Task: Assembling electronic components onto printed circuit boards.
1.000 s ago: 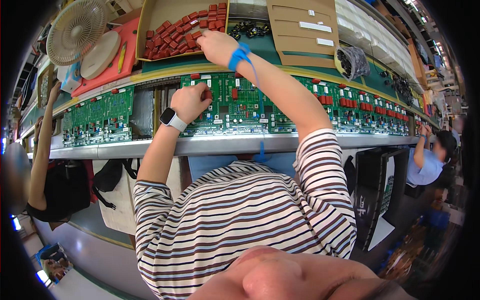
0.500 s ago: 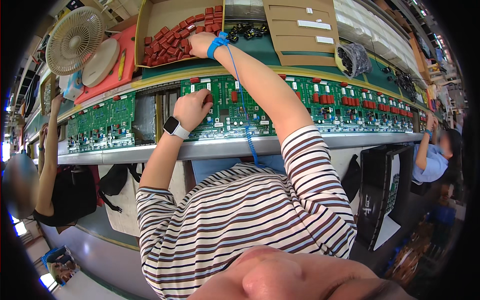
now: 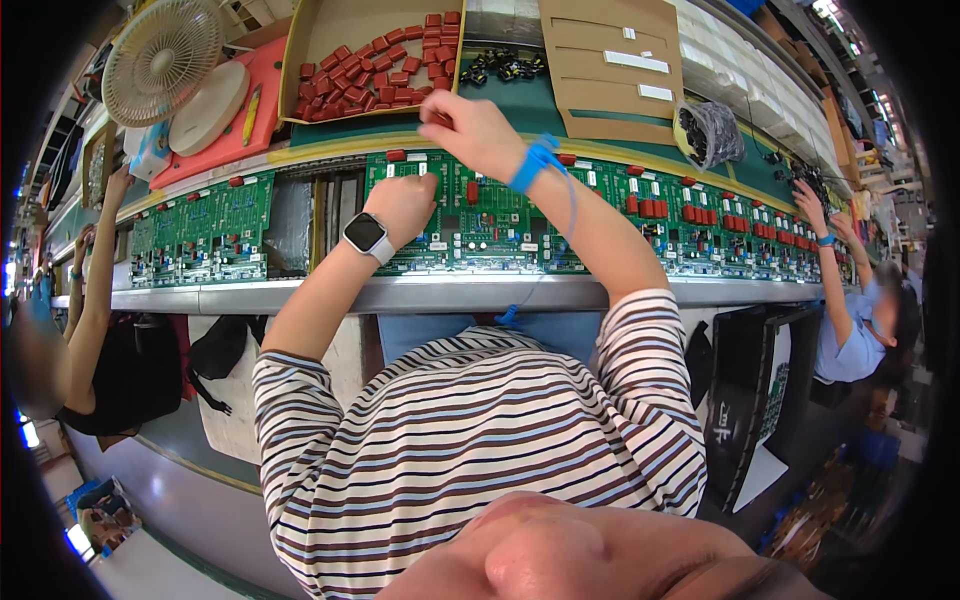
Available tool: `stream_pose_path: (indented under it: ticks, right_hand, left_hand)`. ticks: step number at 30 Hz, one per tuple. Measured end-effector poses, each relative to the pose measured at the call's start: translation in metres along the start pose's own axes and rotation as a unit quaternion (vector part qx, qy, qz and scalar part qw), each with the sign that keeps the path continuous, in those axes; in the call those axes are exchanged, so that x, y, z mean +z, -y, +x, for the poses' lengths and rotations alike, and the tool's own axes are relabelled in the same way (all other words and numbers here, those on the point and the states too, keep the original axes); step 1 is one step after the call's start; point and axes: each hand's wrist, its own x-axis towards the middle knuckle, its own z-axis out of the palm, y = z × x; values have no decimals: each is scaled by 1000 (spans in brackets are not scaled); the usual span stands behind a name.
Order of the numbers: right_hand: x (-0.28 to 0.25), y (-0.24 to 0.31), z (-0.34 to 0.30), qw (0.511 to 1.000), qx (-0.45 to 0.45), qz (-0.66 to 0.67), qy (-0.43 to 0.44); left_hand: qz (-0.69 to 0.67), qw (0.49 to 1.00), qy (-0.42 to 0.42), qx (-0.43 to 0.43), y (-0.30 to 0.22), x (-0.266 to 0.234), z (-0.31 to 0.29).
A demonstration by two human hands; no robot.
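Note:
My left hand (image 3: pixel 402 208), with a watch on its wrist, is closed just over a green circuit board (image 3: pixel 400 262). Whatever its curled fingers may hold is hidden. Above the far edge of that board is my right hand (image 3: pixel 475 130), wearing a blue wrist strap (image 3: pixel 534 165) with a coiled cord. Its thumb and fingers are pinched together, and I cannot make out what is between them. Beyond it, a shallow cardboard box (image 3: pixel 375 18) contains many red block-shaped components (image 3: pixel 350 85). One similar red component (image 3: pixel 473 192) stands on the board between my hands.
More boards (image 3: pixel 205 232) run along the metal-edged bench, some to the right bearing red components (image 3: pixel 652 208). Behind are black parts (image 3: pixel 500 66), a cardboard sheet (image 3: pixel 608 75) and a bagged roll (image 3: pixel 706 135). A fan (image 3: pixel 163 60) stands far left. Co-workers' arms (image 3: pixel 95 255) reach in at both sides.
My right hand has left the box of red components and come back toward me over the board's far edge. My left hand has shifted slightly right. The right co-worker's hands have moved left and apart.

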Motion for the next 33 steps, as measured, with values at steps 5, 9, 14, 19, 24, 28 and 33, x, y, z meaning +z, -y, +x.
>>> stream_pose_path:
  ticks: [5, 9, 14, 19, 24, 28, 33]
  right_hand:
    - [-17, -25, -56, 998, 17, 60, -13]
    - [-28, -21, -82, 991, 115, 58, 26]
    - [-22, -25, -96, 986, 115, -64, 97]
    - [-14, -31, -94, 982, 105, -123, 99]
    - [-13, -33, -93, 977, 101, -153, 105]
    - [-13, -33, -94, 976, 114, -157, 100]
    - [-12, -32, -92, 975, 116, -159, 105]
  left_hand:
    - [-13, 999, 43, -1, -7, -14, 4]
    - [-39, 995, 34, -89, 2, -52, 15]
    - [48, 980, -165, -102, 77, -52, 66]
    - [32, 972, -13, -234, 108, -50, 98]
    - [89, 970, 9, -227, 111, -42, 114]
    - [73, 971, 30, -228, 105, -45, 112]
    - [47, 972, -9, -229, 99, -51, 101]
